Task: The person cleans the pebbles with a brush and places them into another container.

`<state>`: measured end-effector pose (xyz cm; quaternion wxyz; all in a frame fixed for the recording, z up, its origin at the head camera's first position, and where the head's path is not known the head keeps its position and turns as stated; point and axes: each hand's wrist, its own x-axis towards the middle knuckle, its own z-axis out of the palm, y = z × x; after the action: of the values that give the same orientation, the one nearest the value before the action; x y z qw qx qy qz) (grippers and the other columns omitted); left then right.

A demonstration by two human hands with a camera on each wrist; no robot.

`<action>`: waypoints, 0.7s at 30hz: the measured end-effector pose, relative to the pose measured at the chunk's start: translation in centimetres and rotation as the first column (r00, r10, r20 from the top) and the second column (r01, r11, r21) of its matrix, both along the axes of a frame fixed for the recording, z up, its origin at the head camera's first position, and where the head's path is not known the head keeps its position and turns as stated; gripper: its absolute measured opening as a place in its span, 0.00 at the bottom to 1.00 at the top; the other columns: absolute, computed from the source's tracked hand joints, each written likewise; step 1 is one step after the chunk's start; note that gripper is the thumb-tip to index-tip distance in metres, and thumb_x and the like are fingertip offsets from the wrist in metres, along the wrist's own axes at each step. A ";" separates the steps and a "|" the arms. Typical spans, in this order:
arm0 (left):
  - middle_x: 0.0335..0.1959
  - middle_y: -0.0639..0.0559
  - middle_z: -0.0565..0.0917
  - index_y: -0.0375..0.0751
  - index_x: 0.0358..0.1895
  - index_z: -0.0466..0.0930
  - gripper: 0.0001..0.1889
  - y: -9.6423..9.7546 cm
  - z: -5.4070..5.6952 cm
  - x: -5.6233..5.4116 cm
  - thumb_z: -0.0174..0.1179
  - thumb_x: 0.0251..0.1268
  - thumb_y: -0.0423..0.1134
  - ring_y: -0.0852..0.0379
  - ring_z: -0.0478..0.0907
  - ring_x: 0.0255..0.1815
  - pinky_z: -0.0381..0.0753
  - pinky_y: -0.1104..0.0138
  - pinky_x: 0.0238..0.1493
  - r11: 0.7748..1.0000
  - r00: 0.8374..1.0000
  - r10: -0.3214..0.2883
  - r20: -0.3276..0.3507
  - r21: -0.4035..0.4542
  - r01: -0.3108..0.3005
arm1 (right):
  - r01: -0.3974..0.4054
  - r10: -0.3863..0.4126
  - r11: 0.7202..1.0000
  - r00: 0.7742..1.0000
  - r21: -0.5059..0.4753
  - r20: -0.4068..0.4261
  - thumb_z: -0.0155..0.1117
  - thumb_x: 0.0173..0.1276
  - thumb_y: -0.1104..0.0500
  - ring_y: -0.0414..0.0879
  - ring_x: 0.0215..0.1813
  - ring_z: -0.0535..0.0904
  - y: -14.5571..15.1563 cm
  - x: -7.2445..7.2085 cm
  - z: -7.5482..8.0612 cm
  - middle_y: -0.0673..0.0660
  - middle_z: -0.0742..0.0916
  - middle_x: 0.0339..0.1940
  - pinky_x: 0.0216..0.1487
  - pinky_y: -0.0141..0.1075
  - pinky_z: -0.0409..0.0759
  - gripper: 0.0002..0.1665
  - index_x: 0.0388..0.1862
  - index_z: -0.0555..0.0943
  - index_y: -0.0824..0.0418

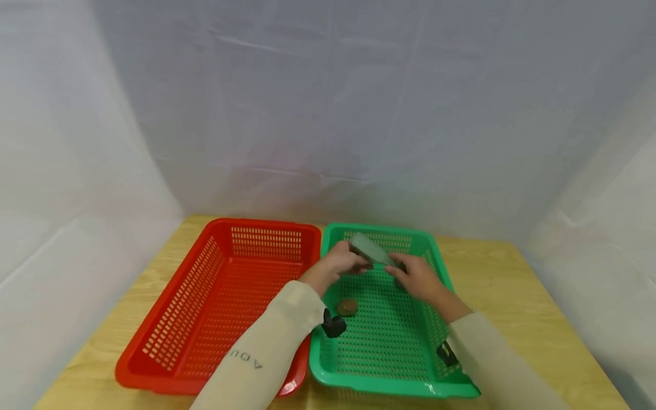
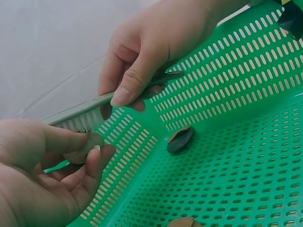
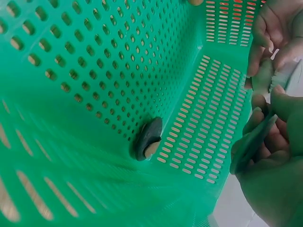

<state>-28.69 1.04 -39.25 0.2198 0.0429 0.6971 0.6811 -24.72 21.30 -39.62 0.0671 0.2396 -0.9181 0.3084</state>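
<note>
My left hand pinches a small, rounded, grey-brown stone-like piece between thumb and fingers. Curled round the handle of a grey-green brush, my right hand keeps its thumb on top. In the left wrist view the brush's pale bristles meet the upper edge of the held piece. Both hands are above the far part of the green basket. Inside lie a brown rounded piece and a dark oval piece with a tan patch, near a corner.
A red basket stands to the left, right beside the green one. Both rest on a wooden table. White sheeting rises behind the table and along both sides.
</note>
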 end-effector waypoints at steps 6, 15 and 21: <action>0.49 0.35 0.83 0.30 0.62 0.72 0.20 0.0 0.6 0.0 0.57 0.68 0.27 0.53 0.83 0.39 0.81 0.68 0.38 1.000 1.000 -0.004 -0.001 -0.003 0.004 | 0.036 -0.036 0.999 0.999 0.000 0.028 0.57 0.74 0.60 0.45 0.33 0.79 0.0 -0.2 0.5 0.61 0.86 0.37 0.38 0.44 0.78 0.21 0.60 0.76 0.72; 0.55 0.35 0.79 0.35 0.74 0.58 0.31 0.4 1.1 -0.2 0.56 0.70 0.28 0.55 0.83 0.40 0.80 0.72 0.34 1.000 0.999 -0.003 0.038 0.014 0.002 | 0.158 -0.158 0.987 0.987 0.021 0.021 0.56 0.74 0.60 0.53 0.36 0.80 0.5 -0.4 0.7 0.65 0.86 0.40 0.42 0.49 0.79 0.22 0.60 0.75 0.73; 0.54 0.35 0.79 0.37 0.71 0.65 0.27 0.7 1.0 -0.3 0.55 0.70 0.26 0.56 0.83 0.38 0.80 0.71 0.35 1.000 1.000 0.006 0.023 0.013 -0.006 | 0.248 -0.248 0.968 0.969 -0.030 -0.016 0.57 0.73 0.63 0.46 0.25 0.73 0.9 -0.4 0.6 0.59 0.82 0.26 0.30 0.40 0.74 0.16 0.52 0.79 0.73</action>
<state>-28.95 1.75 -38.27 0.2253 0.0344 0.6901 0.6869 -25.11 22.22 -39.01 0.1173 0.1250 -0.9358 0.3079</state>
